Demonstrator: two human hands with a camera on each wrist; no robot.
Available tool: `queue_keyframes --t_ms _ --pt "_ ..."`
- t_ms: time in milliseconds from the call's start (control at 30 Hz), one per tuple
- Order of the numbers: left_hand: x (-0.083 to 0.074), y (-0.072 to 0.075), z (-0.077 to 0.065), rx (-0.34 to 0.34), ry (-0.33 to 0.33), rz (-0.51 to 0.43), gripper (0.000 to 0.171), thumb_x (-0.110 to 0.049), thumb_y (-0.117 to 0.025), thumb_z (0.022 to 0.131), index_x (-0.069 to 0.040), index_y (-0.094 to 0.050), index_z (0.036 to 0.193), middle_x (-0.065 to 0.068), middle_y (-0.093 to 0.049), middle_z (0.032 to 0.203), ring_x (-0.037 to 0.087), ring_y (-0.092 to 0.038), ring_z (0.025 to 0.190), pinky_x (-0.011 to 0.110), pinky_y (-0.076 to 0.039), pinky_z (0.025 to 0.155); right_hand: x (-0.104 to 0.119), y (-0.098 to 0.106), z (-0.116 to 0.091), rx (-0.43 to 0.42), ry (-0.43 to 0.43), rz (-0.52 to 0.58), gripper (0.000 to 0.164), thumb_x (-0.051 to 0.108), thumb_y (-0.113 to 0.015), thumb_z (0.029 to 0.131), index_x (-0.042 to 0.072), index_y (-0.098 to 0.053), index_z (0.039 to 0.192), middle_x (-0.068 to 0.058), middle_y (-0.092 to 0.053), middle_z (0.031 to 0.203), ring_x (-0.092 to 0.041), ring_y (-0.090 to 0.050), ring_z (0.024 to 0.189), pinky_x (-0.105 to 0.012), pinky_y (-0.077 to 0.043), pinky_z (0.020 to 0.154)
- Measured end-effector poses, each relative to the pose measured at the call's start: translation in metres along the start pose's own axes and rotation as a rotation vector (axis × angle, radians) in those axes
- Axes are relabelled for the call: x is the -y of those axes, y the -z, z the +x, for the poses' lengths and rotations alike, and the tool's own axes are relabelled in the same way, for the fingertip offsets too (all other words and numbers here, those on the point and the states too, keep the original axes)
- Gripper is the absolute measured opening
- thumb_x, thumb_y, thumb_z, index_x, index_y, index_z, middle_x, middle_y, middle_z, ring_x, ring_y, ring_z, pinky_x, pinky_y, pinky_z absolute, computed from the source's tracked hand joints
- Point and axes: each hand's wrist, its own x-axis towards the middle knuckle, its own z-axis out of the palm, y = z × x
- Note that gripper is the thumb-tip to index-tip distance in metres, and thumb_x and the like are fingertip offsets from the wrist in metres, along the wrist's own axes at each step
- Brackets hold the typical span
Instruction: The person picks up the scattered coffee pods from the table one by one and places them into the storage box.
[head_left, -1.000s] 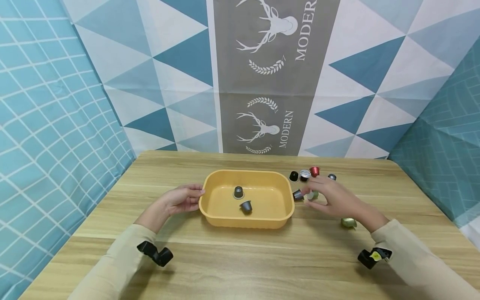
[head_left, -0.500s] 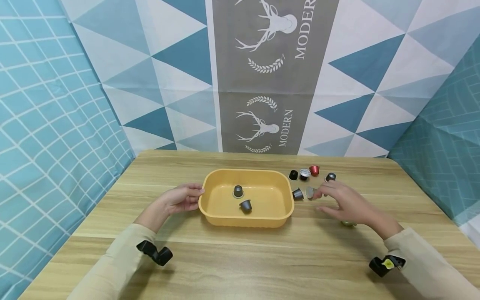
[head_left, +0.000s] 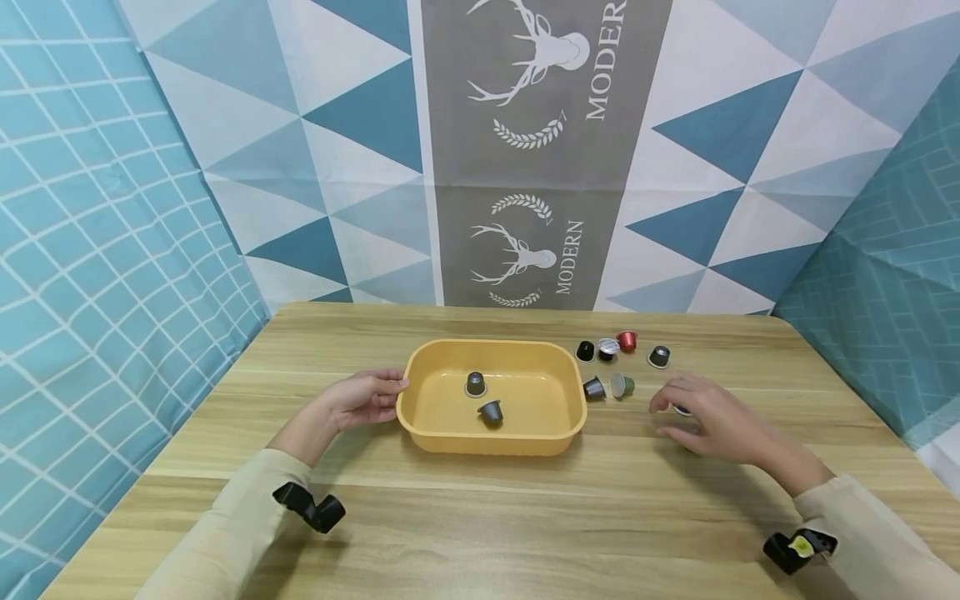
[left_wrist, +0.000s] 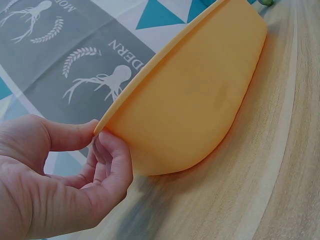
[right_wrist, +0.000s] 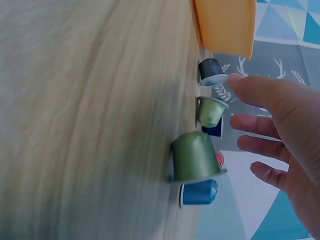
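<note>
A wood-grain table [head_left: 450, 525] lies in pale and tan bands that run roughly along its far edge, its far right corner rounded. Beyond that edge rises a backdrop [head_left: 735, 125] of white, light-blue and deep-blue triangles, a fold crossing it. Down its middle runs a grey panel [head_left: 532, 173] printed in white with sideways deer heads [head_left: 562, 52], leafy sprigs [head_left: 527, 142] and the word MODERN. White-gridded blue cloth [head_left: 112, 242] hangs by the table's left edge, teal herringbone cloth [head_left: 892, 275] by its right.

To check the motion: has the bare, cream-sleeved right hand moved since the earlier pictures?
Yes: in the head view, the right hand has moved rightward and towards the person, away from the stationary yellow rectangular plastic tray.
</note>
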Motion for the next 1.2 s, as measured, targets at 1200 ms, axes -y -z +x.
queue_keyframes --t_ms 1200 --pt "0.0 0.0 -0.001 -0.011 0.002 0.006 0.011 -0.009 -0.047 0.099 -0.006 -0.046 0.11 -0.004 -0.064 0.082 0.004 -0.062 0.077 0.02 -0.054 0.07 -0.011 0.0 -0.035 0.071 0.054 -0.046 0.043 0.008 -0.087 0.06 0.021 -0.064 0.093 0.014 -0.063 0.089 -0.006 -0.058 0.081 -0.032 -0.051 0.067"
